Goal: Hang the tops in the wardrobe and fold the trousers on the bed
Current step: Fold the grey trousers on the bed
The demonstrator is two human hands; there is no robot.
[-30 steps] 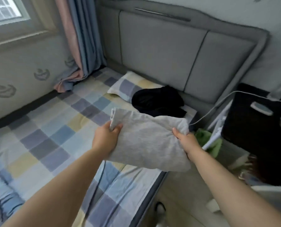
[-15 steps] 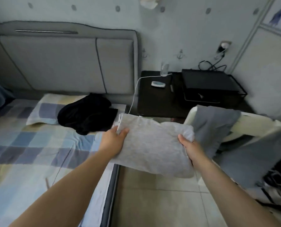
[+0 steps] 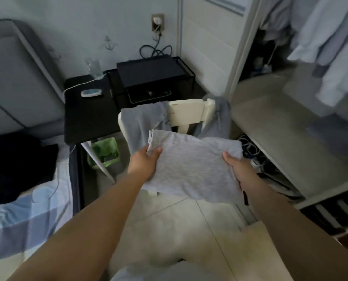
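Observation:
A folded light grey garment (image 3: 191,165) is held flat in the air over the tiled floor. My left hand (image 3: 143,162) grips its left edge and my right hand (image 3: 236,169) grips its right edge. Just behind it a darker grey garment (image 3: 142,120) hangs over the back of a white chair (image 3: 187,111). The open wardrobe (image 3: 290,122) stands to the right, with pale tops (image 3: 331,43) hanging inside. A black garment (image 3: 17,163) lies on the checked bed (image 3: 17,220) at the left.
A black bedside table (image 3: 88,118) holds a black box (image 3: 150,78), a glass and a small device. A green bin (image 3: 104,152) sits under it. Cables lie on the floor by the wardrobe's low shelf.
My view has swung right from the bed to the chair and the wardrobe. Both hands have carried the folded grey garment off the bed and over the floor.

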